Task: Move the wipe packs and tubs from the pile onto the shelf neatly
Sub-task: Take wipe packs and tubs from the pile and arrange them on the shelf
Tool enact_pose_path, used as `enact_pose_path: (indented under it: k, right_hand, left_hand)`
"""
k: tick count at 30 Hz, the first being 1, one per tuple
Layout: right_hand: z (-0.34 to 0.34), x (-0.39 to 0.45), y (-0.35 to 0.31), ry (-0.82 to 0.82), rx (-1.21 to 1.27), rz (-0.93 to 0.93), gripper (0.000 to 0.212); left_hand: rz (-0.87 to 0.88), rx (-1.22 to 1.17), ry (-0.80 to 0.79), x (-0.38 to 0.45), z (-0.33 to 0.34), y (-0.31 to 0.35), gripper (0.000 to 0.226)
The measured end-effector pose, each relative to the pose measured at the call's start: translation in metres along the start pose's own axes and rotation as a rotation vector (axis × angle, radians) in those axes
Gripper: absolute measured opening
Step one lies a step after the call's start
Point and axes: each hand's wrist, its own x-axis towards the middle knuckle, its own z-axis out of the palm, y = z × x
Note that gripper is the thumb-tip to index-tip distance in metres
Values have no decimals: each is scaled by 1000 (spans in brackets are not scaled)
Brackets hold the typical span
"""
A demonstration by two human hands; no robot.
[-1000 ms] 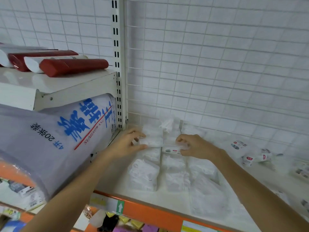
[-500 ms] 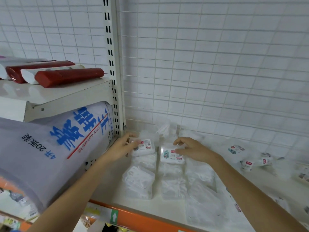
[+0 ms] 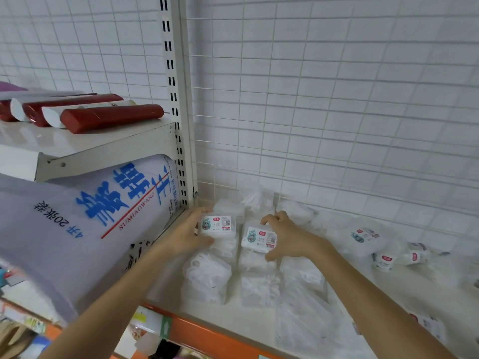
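Observation:
My left hand (image 3: 185, 235) grips a small white labelled pack (image 3: 217, 225) near the shelf's back left corner, label facing up. My right hand (image 3: 287, 238) holds a second labelled pack (image 3: 259, 239) just to the right of it, thumb below and fingers over its top edge. Both packs sit on top of rows of clear white packs (image 3: 207, 278) laid on the white shelf (image 3: 388, 294). A loose pile of packs and small tubs (image 3: 383, 261) lies to the right along the back.
A white wire grid (image 3: 324, 112) backs the shelf. A large grey sack with blue lettering (image 3: 85, 221) bulges in from the left bay. Red and white tubes (image 3: 111, 117) lie on the upper left shelf. The shelf's front edge is orange (image 3: 207, 338).
Both packs have been turned label-up and shifted slightly forward onto the stacked rows. My hands stay on them, now a little wider apart.

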Motion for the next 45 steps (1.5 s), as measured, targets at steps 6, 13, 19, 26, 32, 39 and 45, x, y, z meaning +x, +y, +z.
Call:
enact_pose_path:
  k: [6, 13, 19, 26, 32, 39, 45]
  right_hand:
    - [3, 2, -9, 49, -188, -41, 79]
    - [-5, -4, -20, 217, -343, -155, 67]
    - [-22, -54, -20, 336, -100, -98, 72]
    - [-4, -167, -17, 568, 119, 36, 71]
    - [53, -289, -26, 728, 197, 295, 69]
    - [124, -415, -42, 878, 296, 603, 65]
    - [159, -504, -44, 992, 402, 748, 63]
  left_hand:
    - [-59, 86, 119, -6, 6, -2, 70]
    - [-148, 235, 226, -21, -3, -3, 70]
    - [-27, 307, 262, -42, -26, 3, 67]
    - [257, 105, 180, -79, -18, 12, 63]
    - [480, -26, 20, -122, 27, 24, 65]
    - [534, -155, -283, -171, 115, 57, 68]
    - [645, -206, -490, -212, 190, 98, 63]
